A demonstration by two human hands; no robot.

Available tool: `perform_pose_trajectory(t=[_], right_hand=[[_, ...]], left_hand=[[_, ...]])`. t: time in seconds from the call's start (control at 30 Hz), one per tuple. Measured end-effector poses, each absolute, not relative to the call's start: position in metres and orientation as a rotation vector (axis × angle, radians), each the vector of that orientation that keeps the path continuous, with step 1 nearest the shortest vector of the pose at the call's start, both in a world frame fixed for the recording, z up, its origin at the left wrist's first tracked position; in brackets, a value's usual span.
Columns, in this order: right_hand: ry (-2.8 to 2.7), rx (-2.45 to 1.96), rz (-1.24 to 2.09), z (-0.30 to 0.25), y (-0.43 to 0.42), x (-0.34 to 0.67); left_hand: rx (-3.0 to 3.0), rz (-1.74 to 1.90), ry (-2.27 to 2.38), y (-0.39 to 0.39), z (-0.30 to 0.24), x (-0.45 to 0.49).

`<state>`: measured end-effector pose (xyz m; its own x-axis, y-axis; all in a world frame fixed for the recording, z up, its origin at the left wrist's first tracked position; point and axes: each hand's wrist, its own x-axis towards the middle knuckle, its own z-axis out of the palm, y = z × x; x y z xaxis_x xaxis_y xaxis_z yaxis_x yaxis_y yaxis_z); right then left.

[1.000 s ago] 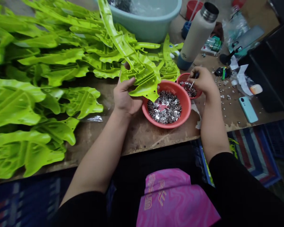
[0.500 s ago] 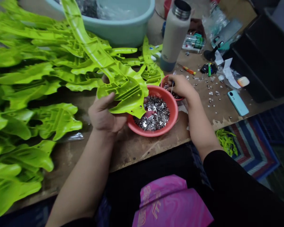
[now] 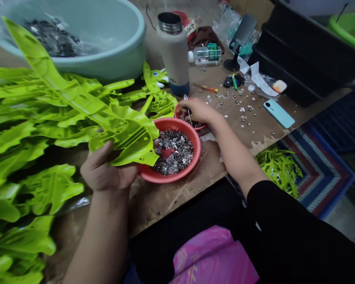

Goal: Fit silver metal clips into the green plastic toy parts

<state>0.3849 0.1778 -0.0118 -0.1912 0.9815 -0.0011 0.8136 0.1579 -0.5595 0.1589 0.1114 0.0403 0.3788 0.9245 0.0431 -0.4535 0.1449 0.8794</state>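
Observation:
My left hand [image 3: 108, 169] is closed on a lime-green plastic molded part [image 3: 130, 138], its ribbed inner side up and its long arm pointing to the far left. The part's near end overlaps the edge of a red bowl [image 3: 195, 152] full of small metal clips [image 3: 180, 157]. My right hand [image 3: 197, 110] reaches into a smaller red bowl [image 3: 177, 110] behind it, which holds small dark metal pieces. Its fingers are closed round a screwdriver [image 3: 189, 115] with a thin metal shaft; the fingertips are partly hidden.
Many more green parts [image 3: 14, 134] are heaped on the left. A pale blue basin [image 3: 112, 59] and an uncapped flask [image 3: 174, 55] stand behind. To the right lie an orange-handled screwdriver [image 3: 207, 88], scattered metal bits, a phone [image 3: 279, 113] and black crates [image 3: 296, 51].
The view has swung rightward, so everything sits further left in the picture. My left hand still holds the green part, and my right hand stays in the small bowl.

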Motion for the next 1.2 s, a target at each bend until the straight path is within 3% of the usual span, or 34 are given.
perform_pose_trajectory(t=[0.27, 0.53, 0.7, 1.2], right_hand=[[-1.368, -1.340, 0.722, -0.009, 0.177, 0.394], [-1.307, -1.057, 1.116, 0.021, 0.121, 0.305], [-1.296, -1.133, 1.243, 0.020, 0.105, 0.282], [-1.350, -1.246, 0.932, 0.020, 0.096, 0.274]], left_hand=[[0.824, 1.236, 0.616, 0.104, 0.004, 0.107], [0.847, 1.332, 0.514, 0.097, -0.004, 0.112], [0.875, 1.288, 0.519, 0.098, -0.010, 0.111], [0.876, 1.296, 0.440, 0.096, -0.013, 0.114]])
